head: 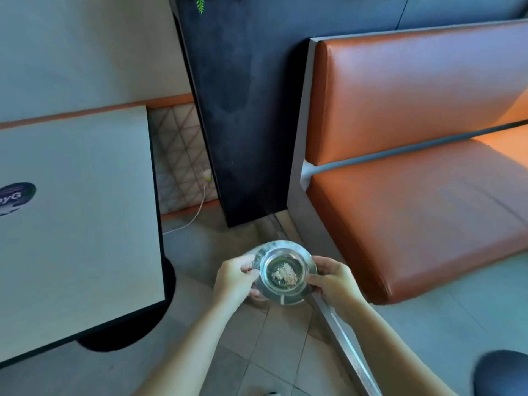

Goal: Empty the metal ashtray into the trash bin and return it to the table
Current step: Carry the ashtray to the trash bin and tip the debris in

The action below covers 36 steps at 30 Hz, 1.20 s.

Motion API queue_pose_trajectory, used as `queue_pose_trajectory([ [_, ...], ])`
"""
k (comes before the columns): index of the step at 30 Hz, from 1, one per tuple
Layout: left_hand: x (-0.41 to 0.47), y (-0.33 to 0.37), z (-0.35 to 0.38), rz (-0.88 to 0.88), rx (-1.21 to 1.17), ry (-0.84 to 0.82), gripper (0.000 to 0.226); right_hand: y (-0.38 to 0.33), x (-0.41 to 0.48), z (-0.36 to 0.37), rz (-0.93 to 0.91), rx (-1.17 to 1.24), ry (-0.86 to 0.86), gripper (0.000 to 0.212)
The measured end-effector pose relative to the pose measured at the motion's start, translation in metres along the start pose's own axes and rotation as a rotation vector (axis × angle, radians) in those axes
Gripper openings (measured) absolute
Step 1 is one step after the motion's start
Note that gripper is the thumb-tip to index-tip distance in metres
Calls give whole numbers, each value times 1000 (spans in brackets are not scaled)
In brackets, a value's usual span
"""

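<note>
A round metal ashtray (285, 247) with a wide rim is held level over the tiled floor, between the table and the bench. A small heap of pale ash lies in its bowl. My left hand (235, 277) grips the rim on the left side. My right hand (333, 278) grips the rim on the right side. The light wooden table (77, 212) is to the left, apart from the ashtray. No trash bin is in view.
An orange padded bench (414, 195) fills the right side. A dark panel (243, 115) stands behind, with a white cable (200, 207) plugged in beside it. A round sticker (15, 195) is on the table. A dark rounded object (500, 372) sits at the bottom right.
</note>
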<state>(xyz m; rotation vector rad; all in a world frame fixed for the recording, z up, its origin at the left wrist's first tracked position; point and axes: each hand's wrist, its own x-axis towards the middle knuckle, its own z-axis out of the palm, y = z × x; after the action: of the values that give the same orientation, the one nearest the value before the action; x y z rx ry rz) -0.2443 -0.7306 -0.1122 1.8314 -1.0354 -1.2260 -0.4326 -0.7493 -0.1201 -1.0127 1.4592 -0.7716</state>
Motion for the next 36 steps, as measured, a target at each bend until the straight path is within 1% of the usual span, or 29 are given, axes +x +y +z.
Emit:
queue_pose_trajectory([
  [4, 43, -20, 17, -60, 13, -31, 37, 29, 52, 4, 132, 51, -25, 26],
  [7, 77, -36, 30, -82, 33, -26, 36, 47, 89, 5, 155, 39, -16, 23],
  [10, 112, -56, 41, -114, 72, 26, 34, 64, 128, 5, 167, 36, 3, 23],
  [15, 176, -101, 59, -115, 249, 78, 34, 106, 194, 9, 150, -44, -4, 22],
  [22, 250, -178, 96, -133, 508, 94, 36, 198, 269, 28, 178, -145, -99, 22],
  [25, 269, -212, 110, -103, 583, 115, 40, 237, 287, 36, 199, -222, -154, 21],
  [27, 278, -232, 117, -84, 592, 145, 49, 259, 297, 40, 210, -266, -180, 21],
  [30, 292, -262, 122, -67, 618, 174, 73, 285, 313, 47, 249, -294, -193, 23],
  [33, 308, -285, 125, -73, 697, 209, 98, 302, 327, 54, 256, -292, -178, 22],
  [36, 323, -297, 131, -30, 704, 262, 113, 311, 340, 60, 226, -308, -139, 22],
])
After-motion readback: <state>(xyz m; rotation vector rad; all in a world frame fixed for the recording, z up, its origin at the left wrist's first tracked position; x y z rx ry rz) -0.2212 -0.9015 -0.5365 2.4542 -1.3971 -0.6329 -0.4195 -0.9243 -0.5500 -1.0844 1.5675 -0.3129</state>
